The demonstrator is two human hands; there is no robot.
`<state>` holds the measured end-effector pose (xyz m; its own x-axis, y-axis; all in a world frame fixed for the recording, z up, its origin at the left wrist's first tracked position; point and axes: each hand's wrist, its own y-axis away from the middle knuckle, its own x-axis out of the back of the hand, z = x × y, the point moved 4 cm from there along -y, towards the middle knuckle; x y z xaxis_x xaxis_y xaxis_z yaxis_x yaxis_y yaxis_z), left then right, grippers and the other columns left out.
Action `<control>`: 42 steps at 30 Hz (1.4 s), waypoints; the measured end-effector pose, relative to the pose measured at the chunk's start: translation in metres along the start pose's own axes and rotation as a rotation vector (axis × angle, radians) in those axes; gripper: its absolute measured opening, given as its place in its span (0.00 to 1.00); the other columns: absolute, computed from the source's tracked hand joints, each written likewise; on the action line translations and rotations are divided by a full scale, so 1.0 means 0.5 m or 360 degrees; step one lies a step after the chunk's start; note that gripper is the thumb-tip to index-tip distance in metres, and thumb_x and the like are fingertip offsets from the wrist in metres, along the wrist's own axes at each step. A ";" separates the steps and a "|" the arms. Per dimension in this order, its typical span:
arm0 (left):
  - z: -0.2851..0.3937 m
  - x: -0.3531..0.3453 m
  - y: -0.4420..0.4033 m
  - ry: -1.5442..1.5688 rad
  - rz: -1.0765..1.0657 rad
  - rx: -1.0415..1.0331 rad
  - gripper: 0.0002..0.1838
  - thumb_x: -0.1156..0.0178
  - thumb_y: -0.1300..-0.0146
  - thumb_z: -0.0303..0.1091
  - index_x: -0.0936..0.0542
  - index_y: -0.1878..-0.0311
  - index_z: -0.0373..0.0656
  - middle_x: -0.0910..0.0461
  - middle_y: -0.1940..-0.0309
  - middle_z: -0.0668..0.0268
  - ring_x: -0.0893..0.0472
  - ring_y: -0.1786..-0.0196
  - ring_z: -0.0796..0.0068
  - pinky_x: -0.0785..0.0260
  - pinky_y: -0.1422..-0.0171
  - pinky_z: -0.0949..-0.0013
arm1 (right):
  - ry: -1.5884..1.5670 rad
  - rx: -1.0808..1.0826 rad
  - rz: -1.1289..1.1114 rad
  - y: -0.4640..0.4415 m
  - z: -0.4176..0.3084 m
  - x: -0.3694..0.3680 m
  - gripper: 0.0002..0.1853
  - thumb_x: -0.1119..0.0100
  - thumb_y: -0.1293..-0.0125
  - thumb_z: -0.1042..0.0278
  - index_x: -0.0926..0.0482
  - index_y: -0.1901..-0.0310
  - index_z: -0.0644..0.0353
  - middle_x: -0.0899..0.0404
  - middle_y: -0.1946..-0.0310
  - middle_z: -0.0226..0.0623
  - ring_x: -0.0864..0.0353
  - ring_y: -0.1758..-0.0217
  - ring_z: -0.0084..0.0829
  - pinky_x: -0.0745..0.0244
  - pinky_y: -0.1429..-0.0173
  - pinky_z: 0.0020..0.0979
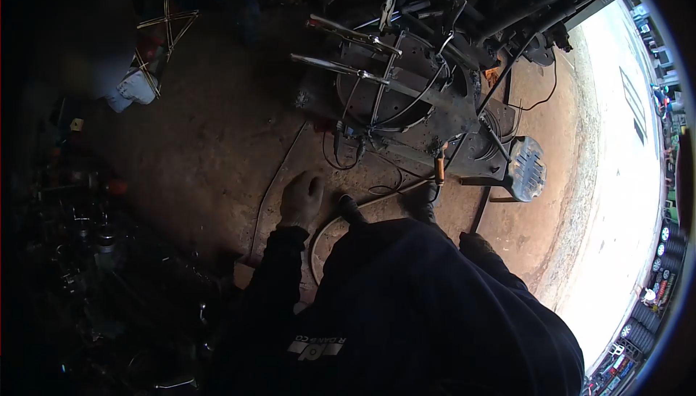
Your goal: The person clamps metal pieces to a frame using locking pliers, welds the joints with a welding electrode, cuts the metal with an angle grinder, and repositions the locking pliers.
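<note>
A reddish-brown floor spreads beneath a dark metal assembly, which stands in front of the person, beyond both arms and well apart from the left hand. To its right is a stool with a slotted seat. The right sleeve ends in shadow, so I cannot tell how the right hand's fingers stand. The gloved left hand hangs over the floor near a thin cable, fingers curled in toward the palm. Two plier-like clamps lie across the assembly; an orange-handled tool is at its near edge.
</note>
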<state>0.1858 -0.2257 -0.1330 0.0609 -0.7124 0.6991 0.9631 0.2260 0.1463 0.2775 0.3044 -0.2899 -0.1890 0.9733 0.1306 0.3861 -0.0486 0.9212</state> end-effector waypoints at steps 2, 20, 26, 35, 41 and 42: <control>0.096 0.035 -0.080 -0.0030 0.0212 -0.0324 0.12 0.39 0.33 0.40 0.17 0.53 0.45 0.15 0.58 0.57 0.15 0.56 0.57 0.23 0.53 0.58 | 0.0073 0.0078 0.0122 0.048 0.014 -0.031 0.18 0.44 0.29 0.56 0.27 0.74 0.58 0.31 0.84 0.34 0.26 0.84 0.36 0.29 0.78 0.42; 0.155 -0.016 -0.228 -0.0098 0.0073 -0.0461 0.11 0.39 0.34 0.39 0.21 0.61 0.40 0.19 0.68 0.53 0.18 0.64 0.54 0.26 0.59 0.56 | -0.0135 0.0170 0.0154 0.071 0.044 -0.116 0.14 0.44 0.29 0.57 0.23 0.65 0.60 0.27 0.79 0.29 0.26 0.77 0.26 0.28 0.71 0.33; 0.022 0.053 0.054 0.0400 -0.0195 0.0339 0.15 0.38 0.35 0.44 0.21 0.58 0.41 0.19 0.63 0.56 0.18 0.56 0.54 0.26 0.54 0.55 | 0.0342 0.0381 -0.0167 0.003 -0.080 -0.163 0.14 0.45 0.28 0.58 0.22 0.65 0.60 0.27 0.78 0.29 0.26 0.77 0.25 0.28 0.70 0.32; -0.036 0.105 0.274 0.0169 0.0249 0.0258 0.12 0.43 0.34 0.37 0.19 0.55 0.39 0.21 0.54 0.54 0.19 0.50 0.56 0.25 0.47 0.59 | 0.1147 0.1207 -0.0905 0.093 -0.439 -0.465 0.13 0.46 0.27 0.59 0.22 0.64 0.60 0.26 0.77 0.28 0.26 0.76 0.23 0.28 0.68 0.31; -0.094 0.133 0.249 0.1791 0.0189 0.0563 0.19 0.38 0.33 0.42 0.21 0.50 0.36 0.19 0.59 0.59 0.18 0.54 0.72 0.24 0.49 0.68 | 0.1346 0.1677 -0.1320 0.237 -0.533 -0.708 0.13 0.47 0.26 0.60 0.21 0.63 0.60 0.25 0.77 0.28 0.26 0.75 0.22 0.28 0.67 0.30; -0.085 0.162 0.232 0.1856 0.0157 0.0568 0.20 0.38 0.32 0.44 0.22 0.50 0.35 0.19 0.60 0.61 0.18 0.56 0.74 0.24 0.49 0.69 | 0.1351 0.1761 -0.1381 0.255 -0.548 -0.750 0.13 0.47 0.26 0.60 0.21 0.63 0.61 0.25 0.77 0.28 0.26 0.75 0.22 0.28 0.67 0.30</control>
<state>0.3135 -0.2854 -0.0891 0.5044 -0.8092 -0.3012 0.8264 0.3514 0.4399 0.1503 -0.1285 -0.1208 -0.9476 0.2099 0.2410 0.2554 0.9506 0.1763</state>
